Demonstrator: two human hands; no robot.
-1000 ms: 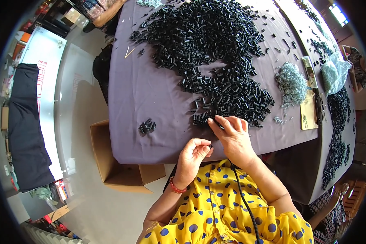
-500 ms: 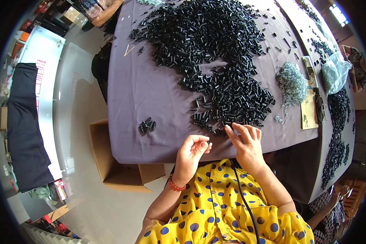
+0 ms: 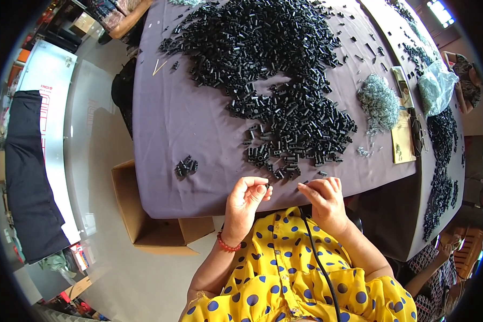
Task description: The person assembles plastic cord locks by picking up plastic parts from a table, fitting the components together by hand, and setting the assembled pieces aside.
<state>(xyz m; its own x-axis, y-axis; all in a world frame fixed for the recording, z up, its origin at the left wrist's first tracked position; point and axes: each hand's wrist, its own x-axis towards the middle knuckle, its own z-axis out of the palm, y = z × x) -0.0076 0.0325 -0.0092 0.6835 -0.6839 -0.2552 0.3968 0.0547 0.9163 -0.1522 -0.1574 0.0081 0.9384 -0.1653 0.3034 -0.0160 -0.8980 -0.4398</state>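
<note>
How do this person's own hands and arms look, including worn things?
The left hand and right hand are ungloved; a red beaded bracelet circles the left wrist. A yellow garment with dark-blue dots leaves the forearms uncovered; a thin black cable runs down its front.

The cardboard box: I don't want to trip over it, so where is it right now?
In the head view, the cardboard box is at lower left, by the near left corner of the cloth-covered table, left of the red bracelet.

Heap of black pieces [image 3: 268, 48] on cloth-covered desk [image 3: 182, 115]

The left grip [image 3: 245, 199] pinches a small dark part [image 3: 267, 185]; the right grip [image 3: 326, 199], contents unclear, is near it. Right of the heap lies a translucent pile [image 3: 378, 104].
</note>
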